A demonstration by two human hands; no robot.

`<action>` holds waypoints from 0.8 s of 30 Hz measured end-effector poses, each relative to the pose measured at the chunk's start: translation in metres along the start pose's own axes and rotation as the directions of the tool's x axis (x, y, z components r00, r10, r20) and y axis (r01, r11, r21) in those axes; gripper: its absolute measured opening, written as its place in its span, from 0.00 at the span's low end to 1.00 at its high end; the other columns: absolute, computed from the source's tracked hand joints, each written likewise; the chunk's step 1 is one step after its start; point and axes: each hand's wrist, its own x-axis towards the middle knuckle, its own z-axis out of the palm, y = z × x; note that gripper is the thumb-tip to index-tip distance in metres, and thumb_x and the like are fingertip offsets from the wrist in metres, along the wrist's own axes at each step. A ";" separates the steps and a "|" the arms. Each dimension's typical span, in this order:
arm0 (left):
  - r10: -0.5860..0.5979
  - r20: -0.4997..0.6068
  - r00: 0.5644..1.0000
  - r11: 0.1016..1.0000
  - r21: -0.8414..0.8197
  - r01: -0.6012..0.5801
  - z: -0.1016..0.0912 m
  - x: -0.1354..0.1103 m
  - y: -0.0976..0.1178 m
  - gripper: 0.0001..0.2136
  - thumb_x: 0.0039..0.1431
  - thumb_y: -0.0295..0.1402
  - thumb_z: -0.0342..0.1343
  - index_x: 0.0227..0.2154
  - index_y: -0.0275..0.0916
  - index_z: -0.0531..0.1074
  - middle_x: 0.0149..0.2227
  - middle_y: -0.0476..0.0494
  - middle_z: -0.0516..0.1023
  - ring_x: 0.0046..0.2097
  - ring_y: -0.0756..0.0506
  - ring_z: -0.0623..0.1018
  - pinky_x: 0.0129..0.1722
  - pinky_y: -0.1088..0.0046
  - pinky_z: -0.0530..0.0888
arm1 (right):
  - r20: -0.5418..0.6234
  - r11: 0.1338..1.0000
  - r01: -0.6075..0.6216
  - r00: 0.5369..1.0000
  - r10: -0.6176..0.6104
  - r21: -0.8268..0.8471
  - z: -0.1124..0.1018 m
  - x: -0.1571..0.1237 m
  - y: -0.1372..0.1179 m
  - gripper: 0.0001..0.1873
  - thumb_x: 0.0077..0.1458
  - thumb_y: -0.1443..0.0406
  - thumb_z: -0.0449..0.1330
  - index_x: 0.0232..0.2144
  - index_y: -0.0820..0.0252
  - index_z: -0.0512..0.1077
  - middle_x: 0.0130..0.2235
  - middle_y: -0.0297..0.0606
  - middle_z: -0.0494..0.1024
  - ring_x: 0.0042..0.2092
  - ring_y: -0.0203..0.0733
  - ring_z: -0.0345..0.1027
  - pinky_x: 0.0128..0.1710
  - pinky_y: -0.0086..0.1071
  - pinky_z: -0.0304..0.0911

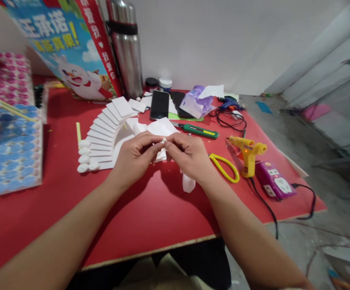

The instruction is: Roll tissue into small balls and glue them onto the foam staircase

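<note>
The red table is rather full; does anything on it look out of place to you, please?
Mainly the black cable at the back right: it lies in loose loops near the crumpled purple packet, whereas the white cards fan out neatly.

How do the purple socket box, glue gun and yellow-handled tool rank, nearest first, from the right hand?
In the head view, from the right hand:
1. Yellow-handled tool, just right.
2. Glue gun, farther right.
3. Purple socket box, rightmost.

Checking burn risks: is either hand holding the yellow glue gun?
No, the glue gun rests on the table; the left hand and right hand pinch a small white piece.
</note>
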 end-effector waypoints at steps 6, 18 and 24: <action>-0.032 0.023 0.999 0.999 0.006 0.032 -0.002 0.000 -0.001 0.09 0.67 0.30 0.57 0.40 0.38 0.83 0.34 0.45 0.78 0.36 0.48 0.77 0.37 0.72 0.72 | 0.058 0.980 0.110 0.993 -0.102 -0.164 -0.001 -0.001 0.001 0.11 0.65 0.66 0.55 0.31 0.61 0.73 0.29 0.34 0.76 0.30 0.35 0.65 0.33 0.31 0.55; -0.163 -0.094 0.982 0.986 -0.052 0.159 -0.005 0.003 0.007 0.08 0.64 0.34 0.61 0.39 0.39 0.83 0.36 0.44 0.84 0.38 0.46 0.80 0.40 0.71 0.76 | 0.475 0.313 -0.582 0.804 0.356 0.751 -0.002 0.010 0.005 0.12 0.67 0.62 0.58 0.36 0.66 0.75 0.32 0.43 0.82 0.29 0.41 0.77 0.33 0.38 0.77; -0.263 -0.047 0.964 0.957 -0.142 0.254 -0.004 0.003 0.006 0.08 0.63 0.34 0.61 0.38 0.38 0.83 0.32 0.47 0.82 0.34 0.48 0.79 0.35 0.73 0.75 | 0.387 0.346 -0.518 0.839 0.382 0.782 -0.001 0.009 0.004 0.16 0.48 0.62 0.76 0.34 0.66 0.76 0.29 0.35 0.80 0.25 0.30 0.69 0.28 0.26 0.71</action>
